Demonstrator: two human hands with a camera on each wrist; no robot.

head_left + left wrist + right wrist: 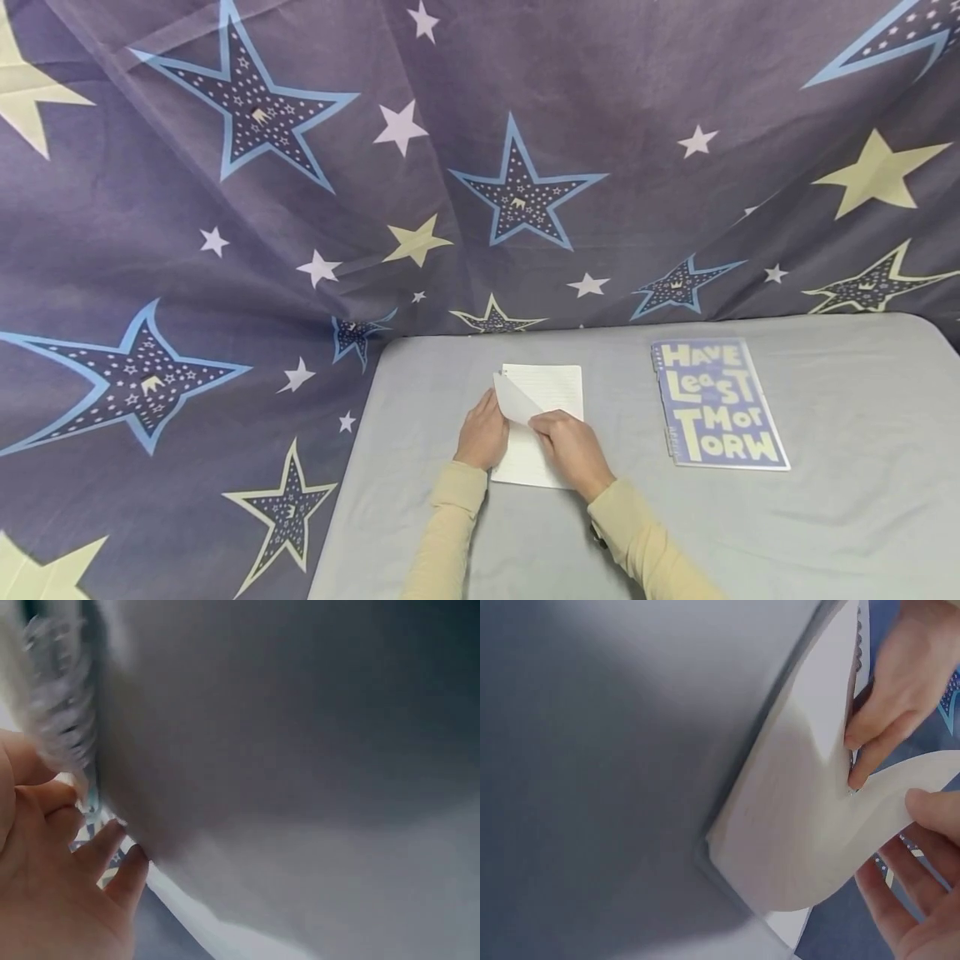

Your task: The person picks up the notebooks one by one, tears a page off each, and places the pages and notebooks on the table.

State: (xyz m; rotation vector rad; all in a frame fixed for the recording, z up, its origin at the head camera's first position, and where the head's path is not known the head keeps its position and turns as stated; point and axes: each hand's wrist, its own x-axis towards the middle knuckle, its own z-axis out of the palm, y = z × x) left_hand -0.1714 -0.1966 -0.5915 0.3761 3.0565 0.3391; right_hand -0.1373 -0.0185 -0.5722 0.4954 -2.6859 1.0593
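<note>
A white lined spiral notebook [528, 462] lies open on the grey-covered table. Along its left side, my left hand [483, 429] grips the bound edge; the left wrist view shows its thumb and fingers at the wire coil [66, 712]. My right hand [573, 450] pinches a page [516, 400] and holds it lifted, folded diagonally across the sheets. Up close in the right wrist view, the raised paper [810, 855] bends in a curve, with the right thumb [937, 810] on it and the left fingers [874, 742] by the binding.
To the right lies another spiral notebook [723, 408], closed, with a purple cover and large pale yellow letters. A dark star-patterned cloth [465, 167] hangs behind and left of the grey table [862, 500].
</note>
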